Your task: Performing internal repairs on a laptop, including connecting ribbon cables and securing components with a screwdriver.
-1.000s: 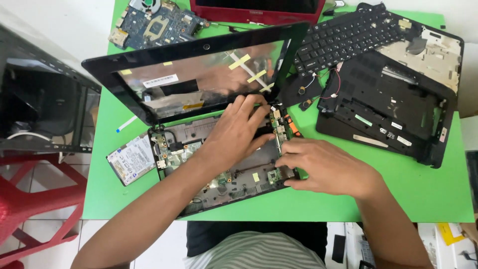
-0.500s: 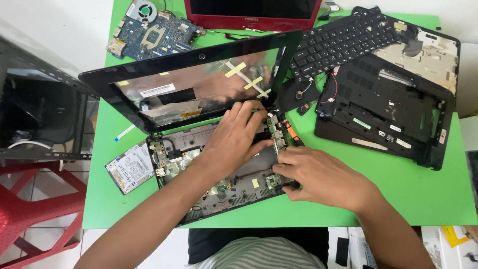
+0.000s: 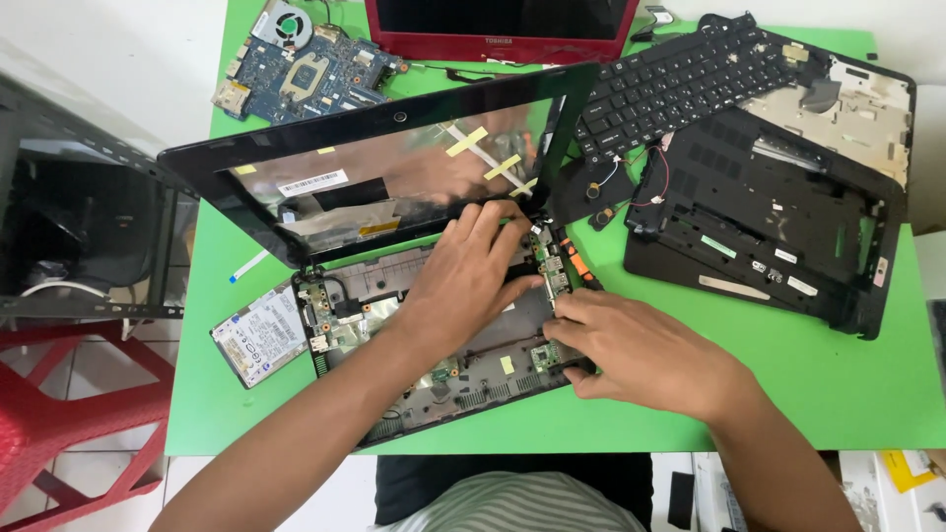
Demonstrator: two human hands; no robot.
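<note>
An opened small black laptop base (image 3: 493, 366) with its circuit boards bare lies on the green table (image 3: 838, 379). Its screen lid (image 3: 374, 187) is tilted back, with yellow tape strips on the panel. My left hand (image 3: 463, 286) lies flat on the middle of the base, fingers spread and reaching the right hinge corner. My right hand (image 3: 641, 350) grips the base's right edge, fingertips on a small green board (image 3: 547, 353) and thumb under the rim.
A hard drive (image 3: 261, 333) lies left of the base. Behind are a blue motherboard with a fan (image 3: 305, 69), a red laptop (image 3: 498, 25), a loose keyboard (image 3: 680, 79) and a black bottom cover (image 3: 769, 227). A black frame (image 3: 79, 236) and a red stool (image 3: 59, 414) stand at the left.
Both hands stay on the laptop base. My left fingers have crept a little toward the hinge corner. The whole view has shifted slightly.
</note>
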